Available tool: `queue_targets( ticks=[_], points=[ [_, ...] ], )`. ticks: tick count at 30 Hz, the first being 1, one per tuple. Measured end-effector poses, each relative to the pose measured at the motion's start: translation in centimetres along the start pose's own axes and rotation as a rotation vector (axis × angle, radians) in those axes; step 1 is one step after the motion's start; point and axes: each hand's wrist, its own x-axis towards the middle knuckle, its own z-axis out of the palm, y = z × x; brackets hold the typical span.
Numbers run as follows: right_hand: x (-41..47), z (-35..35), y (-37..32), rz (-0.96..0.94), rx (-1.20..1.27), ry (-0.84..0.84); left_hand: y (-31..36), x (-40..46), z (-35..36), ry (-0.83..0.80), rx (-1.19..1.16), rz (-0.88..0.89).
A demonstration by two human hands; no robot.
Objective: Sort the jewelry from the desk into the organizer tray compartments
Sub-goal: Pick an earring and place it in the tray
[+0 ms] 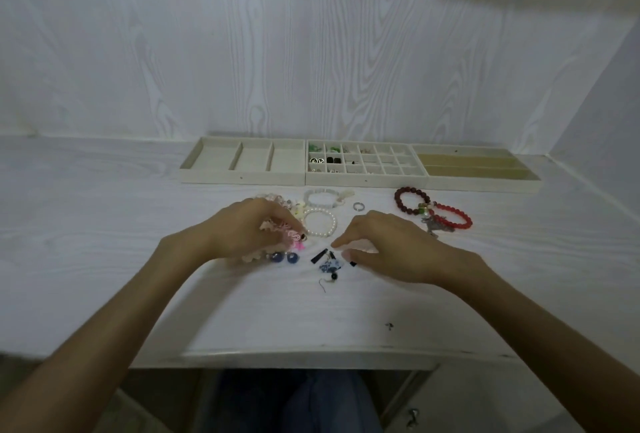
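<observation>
Head view: jewelry lies loose on the table [104, 242] in front of three trays set along its back edge. The middle tray [367, 164] has many small compartments, some with earrings; the left tray [242, 162] has three wide ones. The left hand [239, 228] pinches a pink earring [294, 237], its grip curled, beside a pearl bracelet [320, 223]. The right hand [388, 245] hovers with loosely curled fingers, holding nothing visible, just above a blue earring [329, 266]. Red bracelets [433, 212] lie toward the right edge.
</observation>
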Motion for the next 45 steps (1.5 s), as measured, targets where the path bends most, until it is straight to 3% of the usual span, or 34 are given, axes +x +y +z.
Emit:
queue_targets(
  ticks=[9,17,24,31,35,41,45],
  points=[
    [0.2,2.5,-1.7,-0.067,-0.018,0.016,-2.0,-1.6,-0.2,-0.079,-0.004,-0.105],
    [0.4,1.8,-0.2,0.066,0.180,0.027,-2.1,-1.6,0.6,0.023,-0.075,-0.090],
    [1.6,1.9,0.5,0.158,0.303,-0.003,-1.1,-0.9,0.4,0.001,-0.058,-0.104],
    [3.9,1.4,-1.2,0.075,0.191,0.149,-0.9,-1.0,-0.9,-0.053,0.116,-0.154],
    [5.4,2.3,-2.7,0.030,-0.009,0.190,-1.3,-0.9,-1.4,-0.090,0.204,-0.191],
    [5.5,2.6,-2.6,0.038,-0.049,0.269,-0.5,-0.4,-1.4,-0.030,0.098,-0.096],
    [4.7,2.5,-1.5,0.097,0.088,0.214,0.2,0.7,-0.2,-0.110,0.080,0.009]
  ],
)
